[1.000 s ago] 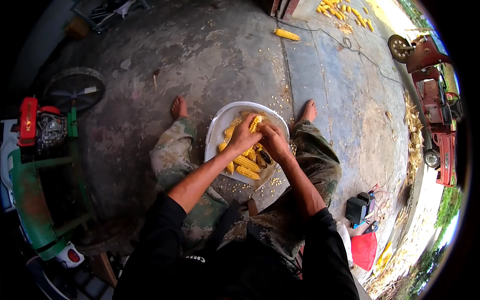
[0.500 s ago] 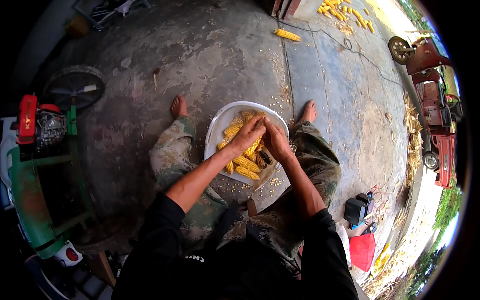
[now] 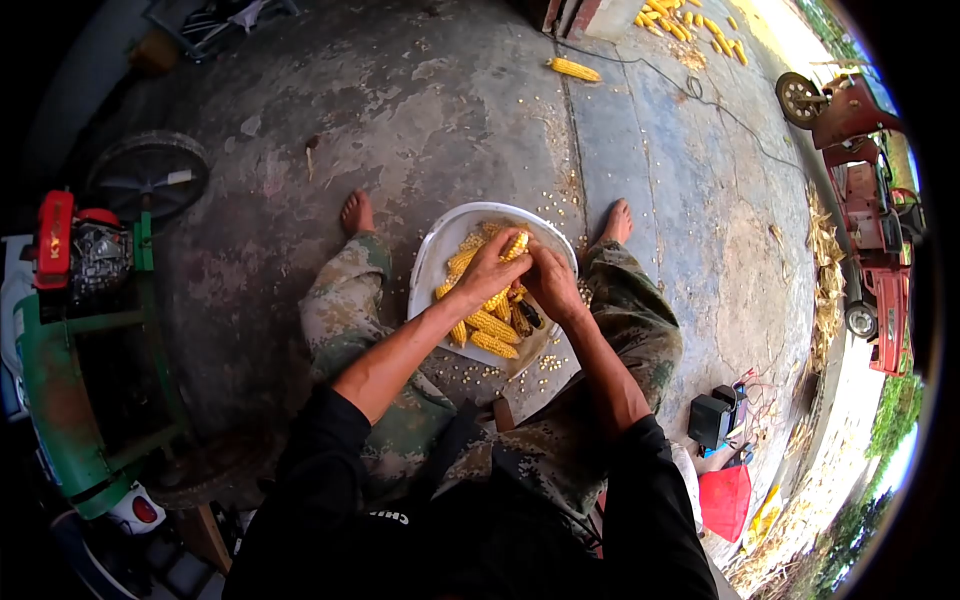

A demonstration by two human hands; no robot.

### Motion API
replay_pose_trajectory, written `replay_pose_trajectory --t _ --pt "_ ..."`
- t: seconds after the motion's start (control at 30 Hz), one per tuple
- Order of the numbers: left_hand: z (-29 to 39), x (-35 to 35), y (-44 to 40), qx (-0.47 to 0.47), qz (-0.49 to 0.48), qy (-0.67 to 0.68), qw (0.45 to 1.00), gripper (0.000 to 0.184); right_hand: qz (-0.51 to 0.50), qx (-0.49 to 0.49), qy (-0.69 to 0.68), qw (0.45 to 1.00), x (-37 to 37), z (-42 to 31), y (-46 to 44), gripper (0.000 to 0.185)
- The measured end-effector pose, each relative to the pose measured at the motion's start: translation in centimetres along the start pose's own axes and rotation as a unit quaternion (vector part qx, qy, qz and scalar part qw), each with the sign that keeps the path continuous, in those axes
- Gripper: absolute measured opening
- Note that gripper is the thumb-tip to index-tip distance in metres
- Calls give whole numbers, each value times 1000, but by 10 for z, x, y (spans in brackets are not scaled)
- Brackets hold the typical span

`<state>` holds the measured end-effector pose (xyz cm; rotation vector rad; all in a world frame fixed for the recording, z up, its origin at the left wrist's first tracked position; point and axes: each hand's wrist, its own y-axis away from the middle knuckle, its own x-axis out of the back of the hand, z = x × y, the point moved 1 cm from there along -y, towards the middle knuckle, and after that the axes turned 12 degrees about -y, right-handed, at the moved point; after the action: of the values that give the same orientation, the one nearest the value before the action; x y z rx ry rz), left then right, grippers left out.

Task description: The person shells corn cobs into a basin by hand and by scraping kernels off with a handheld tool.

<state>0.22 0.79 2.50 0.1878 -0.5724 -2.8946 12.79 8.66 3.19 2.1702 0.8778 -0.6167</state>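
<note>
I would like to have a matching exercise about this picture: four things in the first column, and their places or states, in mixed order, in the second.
Column one
1. Tub
2. Left hand
3. Engine
4. Black box

Column two
A. On the floor, to the right of the person's right leg
B. Partly red, near the left edge of the picture
C. Fingers against a corn cob
D. White-rimmed, between the person's legs, with corn inside

Right pairs: 1-D, 2-C, 3-B, 4-A.
</note>
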Motion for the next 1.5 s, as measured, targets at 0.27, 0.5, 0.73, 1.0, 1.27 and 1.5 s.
replay_pose_trajectory --t 0.27,0.5,0.73,1.0,1.27,1.5 --pt "-10 -2 -10 -131 37 -34 990 40 47 -70 -33 996 6 -1 -5 42" --pt "-7 -3 -5 -34 -13 40 999 32 40 -43 27 998 -5 -5 -2 40" --pt "-7 -2 -1 -9 -5 39 999 30 -30 72 174 982 9 8 -4 36" --pt "-1 -2 -3 -77 84 -136 984 36 48 44 171 983 18 2 -10 38" --pt "-2 5 -4 -86 85 -200 972 39 76 79 293 950 18 5 -9 39" --pt "-7 2 -11 -201 144 -221 943 31 71 164 257 950 33 13 -17 35"
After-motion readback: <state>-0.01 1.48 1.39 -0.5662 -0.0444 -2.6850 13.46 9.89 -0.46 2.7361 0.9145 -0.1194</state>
